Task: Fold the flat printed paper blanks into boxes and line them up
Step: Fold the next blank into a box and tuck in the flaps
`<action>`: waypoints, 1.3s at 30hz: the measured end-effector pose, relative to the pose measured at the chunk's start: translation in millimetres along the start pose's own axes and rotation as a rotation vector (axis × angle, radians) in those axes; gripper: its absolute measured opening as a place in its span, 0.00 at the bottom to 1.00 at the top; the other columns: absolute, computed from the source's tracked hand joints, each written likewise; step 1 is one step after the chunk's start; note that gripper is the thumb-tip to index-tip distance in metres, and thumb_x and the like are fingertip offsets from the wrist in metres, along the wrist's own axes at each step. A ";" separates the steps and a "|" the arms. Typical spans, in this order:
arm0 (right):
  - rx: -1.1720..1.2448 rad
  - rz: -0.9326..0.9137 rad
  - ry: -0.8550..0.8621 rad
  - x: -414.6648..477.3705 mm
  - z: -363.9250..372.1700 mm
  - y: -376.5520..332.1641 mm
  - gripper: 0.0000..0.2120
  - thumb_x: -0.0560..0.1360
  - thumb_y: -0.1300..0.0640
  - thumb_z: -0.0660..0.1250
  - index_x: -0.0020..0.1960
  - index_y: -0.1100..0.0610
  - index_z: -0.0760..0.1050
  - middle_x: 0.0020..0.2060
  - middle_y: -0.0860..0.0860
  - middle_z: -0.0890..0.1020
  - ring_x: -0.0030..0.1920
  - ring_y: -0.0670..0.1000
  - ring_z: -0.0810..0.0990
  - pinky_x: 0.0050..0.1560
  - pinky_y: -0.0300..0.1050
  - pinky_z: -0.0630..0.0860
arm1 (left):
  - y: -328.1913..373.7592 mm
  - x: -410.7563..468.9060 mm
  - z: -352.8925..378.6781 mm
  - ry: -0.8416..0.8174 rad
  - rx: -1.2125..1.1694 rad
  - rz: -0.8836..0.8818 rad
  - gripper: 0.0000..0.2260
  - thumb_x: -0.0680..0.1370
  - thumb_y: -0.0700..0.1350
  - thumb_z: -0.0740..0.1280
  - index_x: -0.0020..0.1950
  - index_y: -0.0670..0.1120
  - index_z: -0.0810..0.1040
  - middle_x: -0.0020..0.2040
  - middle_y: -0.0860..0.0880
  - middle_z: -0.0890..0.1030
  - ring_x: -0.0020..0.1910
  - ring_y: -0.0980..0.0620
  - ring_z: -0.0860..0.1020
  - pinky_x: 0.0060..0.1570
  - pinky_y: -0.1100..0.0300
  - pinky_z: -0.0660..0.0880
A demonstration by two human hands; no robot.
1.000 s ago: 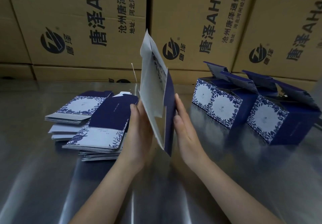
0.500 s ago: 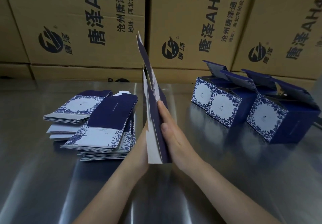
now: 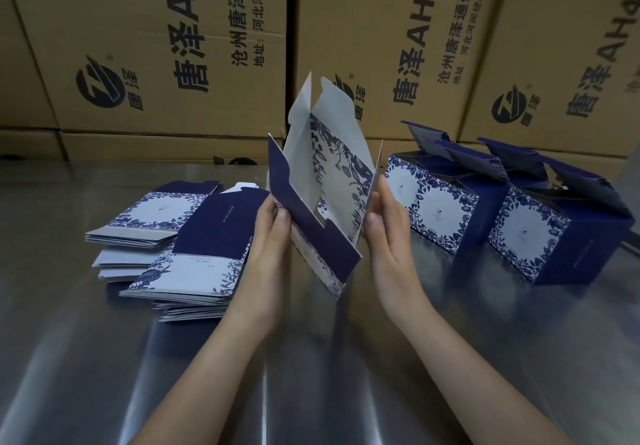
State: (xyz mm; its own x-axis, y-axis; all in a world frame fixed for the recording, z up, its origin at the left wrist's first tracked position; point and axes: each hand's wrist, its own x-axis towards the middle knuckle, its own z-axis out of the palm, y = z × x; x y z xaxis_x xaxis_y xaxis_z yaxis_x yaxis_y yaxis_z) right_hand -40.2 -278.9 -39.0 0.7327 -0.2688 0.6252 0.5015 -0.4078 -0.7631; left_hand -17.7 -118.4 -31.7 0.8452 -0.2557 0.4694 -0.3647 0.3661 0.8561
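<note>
Your flattened blank [image 3: 322,181] has spread open, your left hand [image 3: 270,236] pinching its navy panel, your right hand [image 3: 384,233] clamping fingers and thumb on its right edge.

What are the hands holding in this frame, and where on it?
One half-opened paper blank. The left hand grips its dark blue left panel; the right hand holds the right panel's edge.

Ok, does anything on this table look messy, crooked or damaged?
Only the stacks of flat blue-and-white printed paper blanks on the left: they are fanned and skewed, with sheets jutting out at different angles. The folded blue boxes stand in a row with top flaps open. No damage shows on the held blank.
</note>
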 end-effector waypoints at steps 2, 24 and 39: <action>0.054 0.029 0.025 3.1 -3.7 -3.7 0.29 0.78 0.40 0.57 0.77 0.45 0.59 0.68 0.46 0.68 0.71 0.41 0.66 0.71 0.46 0.67 | -0.9 0.3 -2.4 0.028 0.035 0.013 0.15 0.82 0.52 0.59 0.68 0.52 0.70 0.58 0.63 0.79 0.62 0.63 0.75 0.57 0.64 0.73; 0.265 -0.037 -0.117 6.3 -21.5 -28.3 0.36 0.70 0.40 0.67 0.74 0.43 0.56 0.67 0.30 0.67 0.69 0.32 0.66 0.60 0.27 0.67 | 2.3 2.5 -9.9 0.035 -0.018 -0.120 0.21 0.76 0.56 0.66 0.69 0.54 0.74 0.63 0.52 0.81 0.62 0.53 0.79 0.57 0.60 0.77; -0.101 -0.336 0.010 8.9 -34.1 -20.4 0.21 0.82 0.41 0.51 0.74 0.32 0.55 0.75 0.38 0.61 0.76 0.51 0.60 0.72 0.62 0.65 | 17.2 2.8 -21.4 -0.069 0.289 -0.080 0.29 0.70 0.72 0.60 0.71 0.68 0.64 0.60 0.63 0.80 0.57 0.58 0.81 0.54 0.55 0.77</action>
State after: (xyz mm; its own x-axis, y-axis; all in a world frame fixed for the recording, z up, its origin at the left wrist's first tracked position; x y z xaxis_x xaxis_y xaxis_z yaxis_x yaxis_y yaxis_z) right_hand -59.6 -302.7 -12.2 0.5300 -0.1130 0.8404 0.6652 -0.5592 -0.4947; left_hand -13.3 -93.7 -20.3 0.8505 -0.3375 0.4033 -0.4028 0.0750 0.9122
